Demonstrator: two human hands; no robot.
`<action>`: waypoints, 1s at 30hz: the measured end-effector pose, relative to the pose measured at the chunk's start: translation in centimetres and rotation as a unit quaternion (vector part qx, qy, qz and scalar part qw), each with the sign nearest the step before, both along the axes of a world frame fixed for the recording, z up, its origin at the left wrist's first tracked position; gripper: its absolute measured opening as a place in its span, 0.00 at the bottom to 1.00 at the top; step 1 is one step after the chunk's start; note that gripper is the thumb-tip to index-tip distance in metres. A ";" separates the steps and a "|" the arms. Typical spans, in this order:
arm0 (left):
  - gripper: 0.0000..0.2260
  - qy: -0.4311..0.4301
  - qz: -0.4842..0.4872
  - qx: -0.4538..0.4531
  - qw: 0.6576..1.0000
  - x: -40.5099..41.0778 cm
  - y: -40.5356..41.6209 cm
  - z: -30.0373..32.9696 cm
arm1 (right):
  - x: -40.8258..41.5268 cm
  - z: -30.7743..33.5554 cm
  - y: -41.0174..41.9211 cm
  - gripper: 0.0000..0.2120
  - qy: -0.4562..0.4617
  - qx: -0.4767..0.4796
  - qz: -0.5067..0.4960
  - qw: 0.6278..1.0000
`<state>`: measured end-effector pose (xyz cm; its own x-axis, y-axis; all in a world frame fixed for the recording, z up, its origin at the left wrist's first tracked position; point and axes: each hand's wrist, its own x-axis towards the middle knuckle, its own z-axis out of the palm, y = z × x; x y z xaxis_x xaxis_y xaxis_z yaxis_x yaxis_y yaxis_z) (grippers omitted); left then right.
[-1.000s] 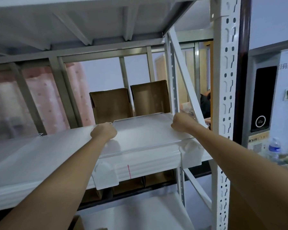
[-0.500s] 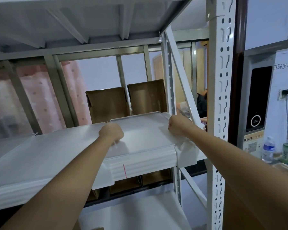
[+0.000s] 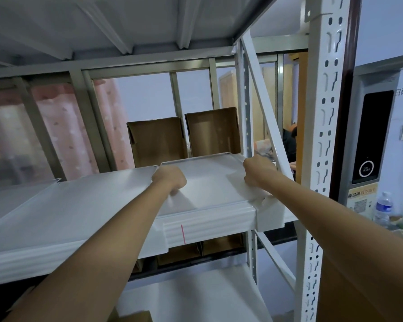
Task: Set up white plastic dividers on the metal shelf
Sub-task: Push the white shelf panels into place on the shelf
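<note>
A white plastic divider sheet (image 3: 209, 180) lies flat on the right end of the metal shelf (image 3: 207, 231). My left hand (image 3: 169, 180) rests fisted on the sheet's left part, fingers curled under near its left edge. At the sheet's right edge, by the rear upright, my right hand (image 3: 257, 173) is curled over it. Whether either hand truly grips the sheet is hidden by the knuckles. A second white sheet (image 3: 68, 205) covers the shelf to the left.
Two brown cardboard boxes (image 3: 182, 138) stand behind the shelf. A perforated white upright (image 3: 321, 135) rises at the right front, with a diagonal brace (image 3: 263, 101) behind it. Bottles (image 3: 383, 208) sit on a surface to the far right. Another shelf level (image 3: 191, 296) lies below.
My left hand slid to the right along the sheet, closer to my right hand. The right hand stayed at the sheet's right edge.
</note>
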<state>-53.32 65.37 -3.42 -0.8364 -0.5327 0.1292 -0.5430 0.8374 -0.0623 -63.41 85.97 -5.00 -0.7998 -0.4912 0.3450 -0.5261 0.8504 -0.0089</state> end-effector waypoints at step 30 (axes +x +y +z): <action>0.07 -0.060 -0.036 0.213 0.975 -0.1 -3.5 2.5 | -0.3 1.0 0.1 0.12 -0.010 0.041 -0.019 0.999</action>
